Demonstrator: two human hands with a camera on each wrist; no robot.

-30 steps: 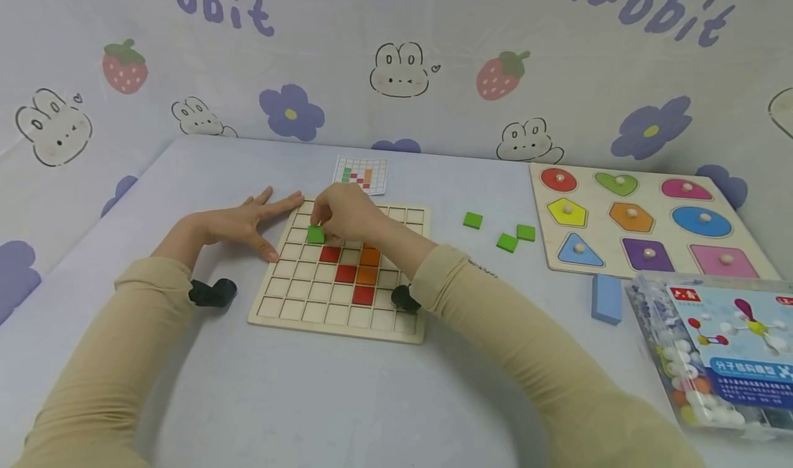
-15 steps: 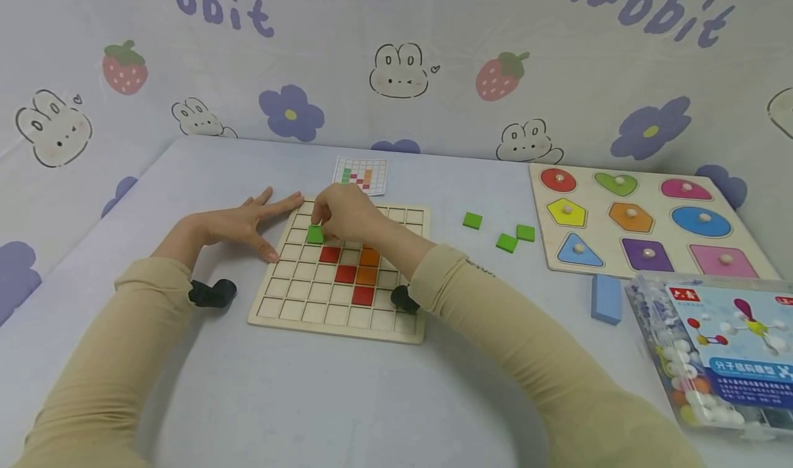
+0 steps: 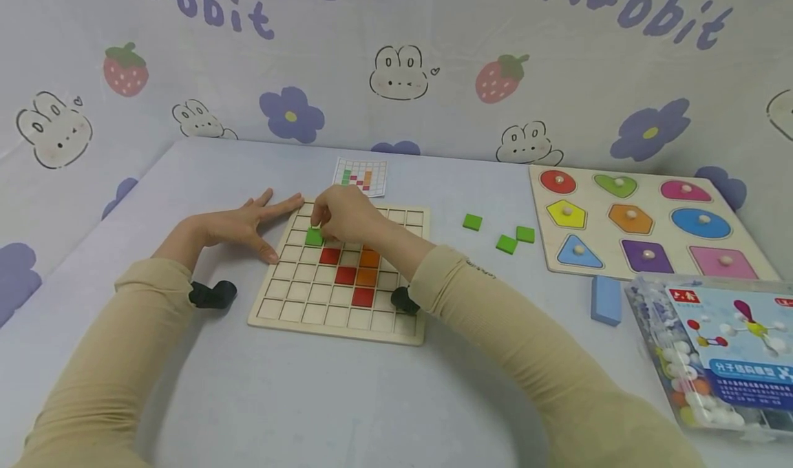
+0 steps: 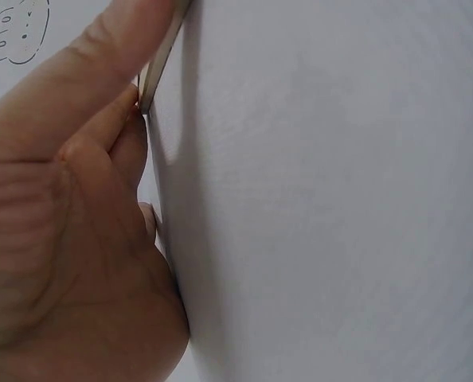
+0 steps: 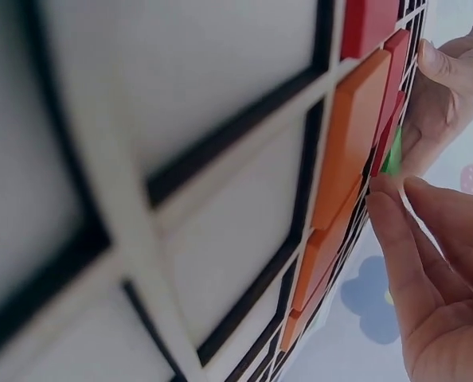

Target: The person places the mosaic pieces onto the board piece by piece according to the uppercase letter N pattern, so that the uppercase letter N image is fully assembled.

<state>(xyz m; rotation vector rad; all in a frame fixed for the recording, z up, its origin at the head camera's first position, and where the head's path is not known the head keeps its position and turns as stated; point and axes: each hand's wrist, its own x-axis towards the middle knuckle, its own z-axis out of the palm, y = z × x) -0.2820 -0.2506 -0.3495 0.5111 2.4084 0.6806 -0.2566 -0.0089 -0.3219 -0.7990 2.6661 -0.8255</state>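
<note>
A square wooden grid board (image 3: pixel 297 310) lies on the table, with red tiles (image 3: pixel 345 275) running in a diagonal and orange tiles (image 3: pixel 367 277) in a column. My right hand (image 3: pixel 347 213) reaches over its upper part, thumb and fingers pinching at a green tile (image 3: pixel 314 237) in a square near the upper left. In the right wrist view, only a sliver of that green tile (image 5: pixel 393 151) shows beyond the fingertips. My left hand (image 3: pixel 238 224) rests on the table with fingers spread, thumb and index finger against the board's left edge. My right forearm hides part of the board.
Several loose green tiles (image 3: pixel 506 244) lie right of the board. Behind it is a small printed pattern card (image 3: pixel 378 166). Farther right are a knob puzzle board (image 3: pixel 595 237), a blue block (image 3: pixel 606 301) and a clear box of model pieces (image 3: pixel 725 358).
The green tile at my right fingertips has edged very slightly left. Both hands stay about where they were.
</note>
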